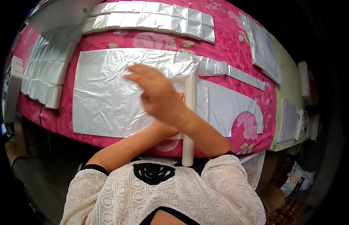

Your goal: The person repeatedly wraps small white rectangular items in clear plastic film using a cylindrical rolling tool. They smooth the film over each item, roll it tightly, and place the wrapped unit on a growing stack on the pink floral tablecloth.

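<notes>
A pile of thin silvery-white plastic bags (pixel 103 90), with handle-shaped strips cut at the right end, lies flat and wrinkled in front of me. Across it, pointing from my body to the far side, rests a long white tube (pixel 188 127). My forearms cross, the right over the left. My right hand (pixel 155 92), slightly blurred, is above the bags with its fingers stretched out and nothing in them. Most of my left hand (pixel 167 129) is hidden under my right wrist; fingertips show beside the tube. I cannot tell whether they grip anything.
Folded bag packs (pixel 152 20) stand in two rows along the far side, with more stacked packs (pixel 48 71) at the left. Another flat bag pile (pixel 262 50) lies far right. A pink flowered cloth (pixel 215 41) covers the table. A white pack (pixel 288 120) sits on pale green cloth at right.
</notes>
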Demonstrator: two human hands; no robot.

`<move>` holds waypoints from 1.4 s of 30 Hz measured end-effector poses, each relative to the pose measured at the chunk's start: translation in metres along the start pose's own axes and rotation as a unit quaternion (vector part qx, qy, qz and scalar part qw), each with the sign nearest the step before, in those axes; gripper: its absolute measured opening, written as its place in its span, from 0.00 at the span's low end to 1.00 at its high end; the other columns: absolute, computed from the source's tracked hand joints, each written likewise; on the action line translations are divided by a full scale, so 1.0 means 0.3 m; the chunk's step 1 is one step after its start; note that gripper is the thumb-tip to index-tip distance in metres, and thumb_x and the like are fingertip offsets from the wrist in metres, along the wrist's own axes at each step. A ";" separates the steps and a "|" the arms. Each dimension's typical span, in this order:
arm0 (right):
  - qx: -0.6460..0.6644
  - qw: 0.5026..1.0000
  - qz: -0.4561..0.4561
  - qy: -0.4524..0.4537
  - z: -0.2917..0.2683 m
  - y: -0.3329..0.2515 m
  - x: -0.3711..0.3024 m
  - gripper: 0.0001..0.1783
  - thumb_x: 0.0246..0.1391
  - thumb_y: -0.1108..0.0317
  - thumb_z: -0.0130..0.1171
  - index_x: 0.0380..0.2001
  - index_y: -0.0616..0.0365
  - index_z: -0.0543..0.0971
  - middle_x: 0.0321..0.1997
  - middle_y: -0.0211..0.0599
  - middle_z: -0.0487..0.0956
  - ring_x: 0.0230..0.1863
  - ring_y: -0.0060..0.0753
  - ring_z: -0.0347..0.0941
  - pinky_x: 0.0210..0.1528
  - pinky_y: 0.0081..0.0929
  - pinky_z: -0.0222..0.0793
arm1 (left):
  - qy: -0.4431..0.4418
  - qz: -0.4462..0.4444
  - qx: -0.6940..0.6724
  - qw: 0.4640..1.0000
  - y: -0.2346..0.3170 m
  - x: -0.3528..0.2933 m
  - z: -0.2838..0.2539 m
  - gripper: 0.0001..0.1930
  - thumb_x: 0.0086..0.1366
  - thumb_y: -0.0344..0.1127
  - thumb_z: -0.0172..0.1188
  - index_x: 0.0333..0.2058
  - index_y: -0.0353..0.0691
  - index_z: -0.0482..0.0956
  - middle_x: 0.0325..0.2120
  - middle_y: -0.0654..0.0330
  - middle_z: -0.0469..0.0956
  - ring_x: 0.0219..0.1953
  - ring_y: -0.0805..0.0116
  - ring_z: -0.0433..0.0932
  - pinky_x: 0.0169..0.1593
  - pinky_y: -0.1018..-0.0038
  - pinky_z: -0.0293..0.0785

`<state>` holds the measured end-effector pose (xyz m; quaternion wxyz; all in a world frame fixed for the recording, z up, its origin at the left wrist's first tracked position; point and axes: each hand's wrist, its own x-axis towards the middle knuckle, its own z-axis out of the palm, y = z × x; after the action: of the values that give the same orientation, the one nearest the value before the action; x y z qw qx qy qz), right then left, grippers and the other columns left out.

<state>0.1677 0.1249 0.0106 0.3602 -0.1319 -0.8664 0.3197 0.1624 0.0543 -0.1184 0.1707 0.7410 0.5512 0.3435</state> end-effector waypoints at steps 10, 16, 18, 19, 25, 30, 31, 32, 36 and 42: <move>-0.327 0.919 0.218 -0.004 -0.332 0.506 -0.365 0.32 0.42 0.68 0.57 0.55 0.56 0.67 0.53 0.42 0.71 0.56 0.39 0.64 0.64 0.44 0.46 | -0.122 -0.002 0.167 0.978 0.038 0.023 -0.051 0.34 0.56 0.40 0.41 0.58 0.22 0.52 0.62 0.41 0.47 0.66 0.49 0.43 0.66 0.58 0.35; -0.388 0.912 0.099 0.089 -0.310 0.501 -0.308 0.24 0.41 0.72 0.56 0.46 0.59 0.73 0.37 0.38 0.76 0.42 0.38 0.70 0.57 0.45 0.57 | -0.124 -0.005 0.163 0.979 0.040 0.024 -0.059 0.34 0.56 0.39 0.42 0.58 0.23 0.52 0.62 0.41 0.47 0.66 0.49 0.43 0.66 0.59 0.36; -0.384 0.915 0.078 0.094 -0.308 0.492 -0.295 0.23 0.39 0.74 0.56 0.45 0.59 0.74 0.35 0.36 0.77 0.39 0.39 0.71 0.54 0.43 0.59 | -0.130 -0.007 0.167 0.977 0.043 0.027 -0.062 0.34 0.56 0.39 0.42 0.58 0.23 0.52 0.62 0.41 0.48 0.66 0.49 0.43 0.66 0.59 0.36; -0.384 0.916 0.069 0.095 -0.312 0.491 -0.296 0.23 0.39 0.75 0.55 0.45 0.59 0.75 0.33 0.35 0.77 0.37 0.39 0.71 0.52 0.43 0.60 | -0.132 -0.007 0.167 0.977 0.046 0.029 -0.061 0.34 0.56 0.39 0.42 0.58 0.23 0.52 0.62 0.41 0.48 0.66 0.49 0.43 0.66 0.59 0.36; -0.371 0.912 0.111 0.135 -0.369 0.492 -0.320 0.22 0.36 0.80 0.52 0.39 0.56 0.79 0.24 0.35 0.77 0.27 0.39 0.71 0.35 0.37 0.67 | -0.127 -0.008 0.152 0.980 0.044 0.026 -0.061 0.34 0.56 0.38 0.43 0.58 0.22 0.52 0.62 0.40 0.48 0.66 0.49 0.43 0.66 0.59 0.35; -0.093 0.843 0.248 0.468 -0.555 0.487 -0.403 0.15 0.52 0.77 0.45 0.42 0.66 0.76 0.37 0.36 0.79 0.38 0.25 0.74 0.41 0.20 0.69 | -0.126 -0.003 0.159 0.979 0.044 0.025 -0.059 0.34 0.56 0.39 0.43 0.58 0.21 0.51 0.62 0.39 0.47 0.66 0.48 0.43 0.66 0.58 0.35; 0.013 0.804 0.268 0.531 -0.632 0.545 -0.463 0.17 0.53 0.75 0.44 0.45 0.67 0.74 0.40 0.37 0.77 0.39 0.27 0.74 0.42 0.20 0.69 | -0.127 0.003 0.160 0.979 0.048 0.028 -0.057 0.34 0.56 0.39 0.43 0.58 0.21 0.51 0.62 0.39 0.47 0.66 0.48 0.43 0.66 0.58 0.35; 0.064 0.741 0.329 0.581 -0.695 0.564 -0.503 0.18 0.53 0.74 0.44 0.47 0.67 0.72 0.42 0.38 0.76 0.39 0.29 0.74 0.42 0.21 0.69 | -0.128 0.000 0.162 0.979 0.047 0.027 -0.057 0.34 0.56 0.39 0.42 0.58 0.21 0.51 0.62 0.39 0.47 0.66 0.48 0.43 0.66 0.58 0.35; -0.004 0.744 0.394 0.540 -0.823 0.545 -0.658 0.29 0.49 0.74 0.50 0.57 0.66 0.60 0.51 0.45 0.71 0.52 0.36 0.68 0.53 0.28 0.63 | -0.121 0.006 0.160 0.980 0.042 0.025 -0.055 0.34 0.56 0.39 0.42 0.58 0.20 0.51 0.62 0.38 0.47 0.66 0.47 0.43 0.66 0.58 0.35; -0.208 0.963 0.173 -0.001 -0.431 0.170 -0.606 0.35 0.50 0.59 0.56 0.60 0.60 0.60 0.63 0.43 0.60 0.65 0.48 0.53 0.64 0.39 0.49 | -0.122 0.008 0.185 0.975 0.029 0.021 -0.044 0.35 0.57 0.39 0.42 0.59 0.21 0.48 0.62 0.37 0.44 0.66 0.46 0.40 0.66 0.58 0.34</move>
<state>0.3875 0.1395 -0.0515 0.2628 -0.3518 -0.8781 0.1902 0.1605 0.0556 -0.1016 0.0943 0.8002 0.5745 0.1441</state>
